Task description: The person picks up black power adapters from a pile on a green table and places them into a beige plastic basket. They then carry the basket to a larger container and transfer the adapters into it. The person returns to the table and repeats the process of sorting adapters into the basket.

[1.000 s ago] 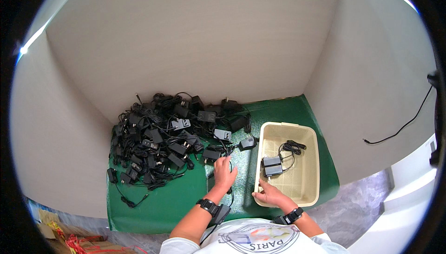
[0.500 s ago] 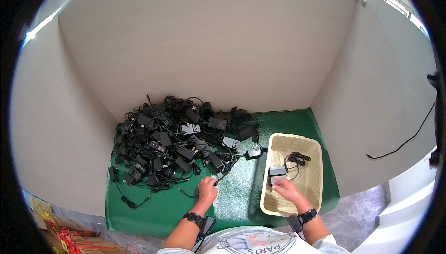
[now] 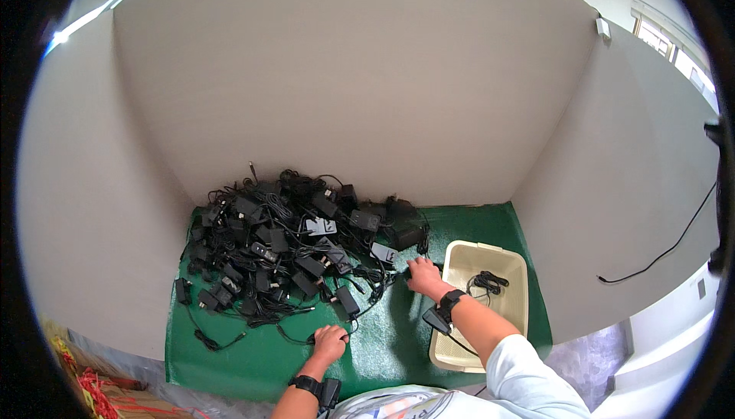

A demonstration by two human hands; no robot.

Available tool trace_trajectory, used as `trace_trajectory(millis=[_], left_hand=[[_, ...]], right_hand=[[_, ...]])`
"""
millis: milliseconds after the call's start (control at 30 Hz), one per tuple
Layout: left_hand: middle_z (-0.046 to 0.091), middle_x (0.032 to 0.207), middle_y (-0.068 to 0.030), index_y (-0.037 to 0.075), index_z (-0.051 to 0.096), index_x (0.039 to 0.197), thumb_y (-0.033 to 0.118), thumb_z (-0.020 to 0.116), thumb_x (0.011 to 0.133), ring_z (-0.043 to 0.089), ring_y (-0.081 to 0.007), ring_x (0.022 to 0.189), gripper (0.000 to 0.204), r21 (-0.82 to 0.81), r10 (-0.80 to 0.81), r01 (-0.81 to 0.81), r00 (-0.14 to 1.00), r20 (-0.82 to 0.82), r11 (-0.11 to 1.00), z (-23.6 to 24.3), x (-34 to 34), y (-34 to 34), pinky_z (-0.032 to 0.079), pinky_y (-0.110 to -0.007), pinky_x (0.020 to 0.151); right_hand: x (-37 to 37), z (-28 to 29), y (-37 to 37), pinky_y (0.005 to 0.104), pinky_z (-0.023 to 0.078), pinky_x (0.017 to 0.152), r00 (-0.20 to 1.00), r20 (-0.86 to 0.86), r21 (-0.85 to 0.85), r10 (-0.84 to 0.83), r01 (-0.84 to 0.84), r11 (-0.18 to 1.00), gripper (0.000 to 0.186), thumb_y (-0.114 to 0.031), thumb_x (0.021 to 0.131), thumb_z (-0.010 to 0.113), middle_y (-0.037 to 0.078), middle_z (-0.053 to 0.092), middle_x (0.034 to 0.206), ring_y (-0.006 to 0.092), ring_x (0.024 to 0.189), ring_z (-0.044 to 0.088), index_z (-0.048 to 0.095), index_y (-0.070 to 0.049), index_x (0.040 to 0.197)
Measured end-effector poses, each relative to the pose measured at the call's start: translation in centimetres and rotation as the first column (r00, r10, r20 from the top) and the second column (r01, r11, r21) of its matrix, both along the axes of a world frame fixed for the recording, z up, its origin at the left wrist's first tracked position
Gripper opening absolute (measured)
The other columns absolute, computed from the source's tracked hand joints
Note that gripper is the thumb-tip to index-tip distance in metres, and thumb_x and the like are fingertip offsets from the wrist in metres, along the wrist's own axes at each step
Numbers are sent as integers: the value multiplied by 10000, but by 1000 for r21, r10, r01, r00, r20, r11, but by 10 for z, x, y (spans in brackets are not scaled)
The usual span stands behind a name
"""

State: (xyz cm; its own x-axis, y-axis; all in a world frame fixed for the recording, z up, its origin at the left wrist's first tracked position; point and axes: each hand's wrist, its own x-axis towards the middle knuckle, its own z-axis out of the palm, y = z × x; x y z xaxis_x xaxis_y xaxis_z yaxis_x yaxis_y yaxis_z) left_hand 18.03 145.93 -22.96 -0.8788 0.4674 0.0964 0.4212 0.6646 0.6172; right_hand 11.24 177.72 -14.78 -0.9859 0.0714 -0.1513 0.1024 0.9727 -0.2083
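A large tangled heap of black power adapters and cords (image 3: 264,254) lies on the left and middle of the green mat. Near the front edge my left hand (image 3: 331,344) is closed on a thin black adapter cord. Close to it, at the heap's edge, lies a black adapter (image 3: 347,304). My right hand (image 3: 423,276) reaches to the spot between heap and basket, fingers bent over a power adapter that the hand mostly hides. In the cream plastic basket (image 3: 523,296) sits a coiled black cord (image 3: 488,283); my right forearm covers part of the basket.
Grey panels (image 3: 360,82) wall in the back and both sides of the green mat (image 3: 253,365). A loose black cord (image 3: 658,244) hangs against the right panel. Cardboard with red and yellow strips (image 3: 96,388) is low at the left.
My right hand has moved from the silver-labelled adapter in the basket leftward to the adapter beside the heap. My left hand appears slightly lower, and the view has shifted. A black adapter now shows near it.
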Motion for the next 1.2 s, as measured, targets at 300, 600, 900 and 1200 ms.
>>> trace_trajectory(millis=[300,600,900,1200], left_hand=[[580,787,-33,139,593,687,79,545,700,515,-267,833,77,-18,-10,10,999,40,1000,-2,1,0,343,-410,777],[581,767,-23,136,595,669,137,595,653,535,-256,826,17,86,-14,8,998,68,996,3,0,-3,359,-413,757],[606,787,-32,113,629,730,195,599,716,547,-281,827,88,135,20,-42,987,161,990,-7,-6,-6,373,-423,785],[620,778,-96,67,639,740,169,678,695,569,-314,803,118,131,69,-80,994,82,988,-9,-7,-4,427,-448,720]], right_hand=[[-2,-24,-3,512,449,879,988,151,251,31,-69,966,367,-103,776,540,213,429,1216,451,1075,464,546,-75,1142],[35,-5,-30,426,505,773,961,201,13,191,-197,980,455,-338,676,678,222,606,937,372,871,611,589,3,963],[90,90,-41,312,489,636,950,304,-879,71,251,406,421,-366,777,593,126,614,772,211,701,611,571,24,933],[164,184,21,322,503,707,999,-24,-1000,-33,-23,19,509,-313,733,651,133,607,854,208,756,617,509,38,1074]])
